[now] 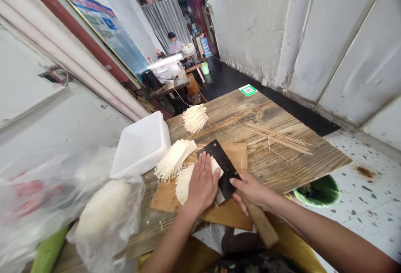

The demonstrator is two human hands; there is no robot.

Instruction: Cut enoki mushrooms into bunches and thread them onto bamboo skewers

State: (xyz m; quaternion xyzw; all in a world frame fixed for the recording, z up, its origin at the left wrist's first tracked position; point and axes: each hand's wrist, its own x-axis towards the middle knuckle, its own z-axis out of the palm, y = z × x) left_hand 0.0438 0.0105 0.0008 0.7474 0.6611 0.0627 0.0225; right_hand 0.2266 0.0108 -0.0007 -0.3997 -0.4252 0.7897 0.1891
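A cleaver (226,162) with a dark blade and wooden handle lies over a wooden cutting board (230,218). My right hand (250,189) grips it where the blade meets the handle. My left hand (203,183) rests flat, fingers stretched out, on a pale stack of sheets cut into a fringe (183,183); its fingertips reach the blade's side. The cutting edge is hidden. Left of that hand, a second fringed stack (175,158) lies partly on the board. Farther back is another fringed pile (194,118), with thin sticks beside it.
Thin wooden skewers (278,137) lie loosely on the wooden table (225,106). A white plastic tub (140,145) and a clear bag (106,210) with pale contents are at left. A green-lined bin (322,191) stands below the right edge. Another person (175,46) is in the background.
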